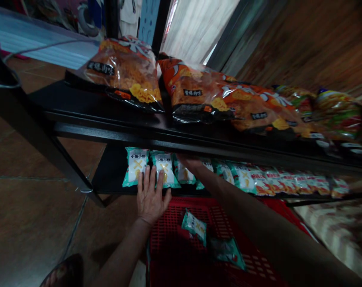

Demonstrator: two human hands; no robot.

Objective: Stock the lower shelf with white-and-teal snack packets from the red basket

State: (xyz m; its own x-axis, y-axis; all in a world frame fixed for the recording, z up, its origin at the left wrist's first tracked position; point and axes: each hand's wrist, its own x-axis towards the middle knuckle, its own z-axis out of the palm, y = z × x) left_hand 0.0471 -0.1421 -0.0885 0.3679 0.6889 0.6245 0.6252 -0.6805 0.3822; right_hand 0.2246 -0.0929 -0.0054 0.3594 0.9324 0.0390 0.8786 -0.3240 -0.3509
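Observation:
On the lower shelf stands a row of small teal-and-white snack bags. My left hand [151, 195] is open, its spread fingertips resting against the leftmost bag [137, 159] and the snack bag beside it [164, 163]. My right hand [188, 162] reaches under the upper shelf, over another teal bag [182, 175]; its fingers are blurred and partly hidden, so I cannot tell whether it grips anything. Below the shelf, a red plastic basket [163, 223] holds a teal snack bag [195, 225] and a second teal bag [227, 251].
The black upper shelf [109, 133] overhangs the row and carries large orange snack bags [195, 91] and green-and-yellow bags [339, 109]. Red-and-white bags [276, 179] continue along the lower shelf. A black rack leg [49, 143] stands at left on the brown tiled floor [34, 207].

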